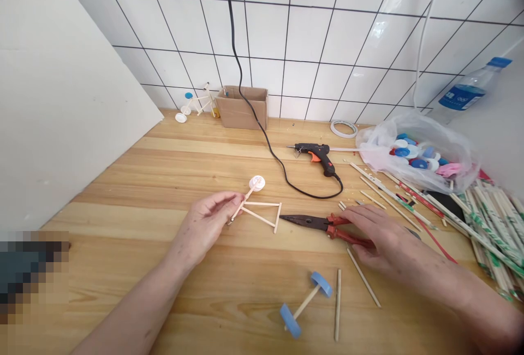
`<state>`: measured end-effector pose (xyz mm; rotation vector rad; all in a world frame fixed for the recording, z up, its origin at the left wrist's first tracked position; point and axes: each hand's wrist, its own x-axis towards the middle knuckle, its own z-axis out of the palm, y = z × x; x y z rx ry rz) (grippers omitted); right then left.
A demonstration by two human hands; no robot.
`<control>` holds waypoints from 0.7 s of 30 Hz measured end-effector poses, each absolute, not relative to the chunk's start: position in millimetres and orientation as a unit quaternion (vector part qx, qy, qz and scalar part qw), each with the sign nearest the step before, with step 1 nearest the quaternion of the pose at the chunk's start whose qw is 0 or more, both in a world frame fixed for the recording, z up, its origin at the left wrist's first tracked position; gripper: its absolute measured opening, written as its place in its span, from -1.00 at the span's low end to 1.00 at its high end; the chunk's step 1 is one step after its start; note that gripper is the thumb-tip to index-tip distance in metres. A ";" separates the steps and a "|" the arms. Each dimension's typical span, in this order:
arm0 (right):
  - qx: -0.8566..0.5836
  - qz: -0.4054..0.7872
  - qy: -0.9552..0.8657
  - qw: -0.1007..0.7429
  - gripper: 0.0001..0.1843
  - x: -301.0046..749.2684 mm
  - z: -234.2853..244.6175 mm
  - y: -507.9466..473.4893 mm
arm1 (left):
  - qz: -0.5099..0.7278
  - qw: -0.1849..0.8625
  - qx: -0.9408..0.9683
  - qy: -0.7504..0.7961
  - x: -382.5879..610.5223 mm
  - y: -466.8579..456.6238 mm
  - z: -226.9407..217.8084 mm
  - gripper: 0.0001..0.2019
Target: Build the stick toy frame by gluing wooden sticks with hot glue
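Observation:
Between its thumb and fingers, my left hand [210,217] pinches a small bicycle-like frame [257,214] made of thin wooden sticks. A white bottle cap [257,183] forms a wheel at the far end of the frame. My right hand [380,232] is wrapped round the red handles of long-nose pliers [309,222]. The pliers' dark jaws look closed, their tip right by the frame's right upright; whether they touch, I cannot tell. Nearer to me lies a stick axle [306,302] with a blue bottle cap on each end, beside a loose stick [338,305].
A black glue gun [317,154] lies behind the pliers, its cord looping over the table. At the right are a plastic bag [413,150] of bottle caps, a tape roll [344,129] and piled chopsticks [495,229]. A cardboard box [242,108] and a stick model [200,102] stand by the wall.

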<state>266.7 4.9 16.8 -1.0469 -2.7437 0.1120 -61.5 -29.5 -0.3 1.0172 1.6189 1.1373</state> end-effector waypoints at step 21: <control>-0.367 0.095 -0.919 0.105 -0.44 264.6 25.9 4.2 | 0.461 0.449 0.403 0.650 -58.5 -29.7 5.5 -0.67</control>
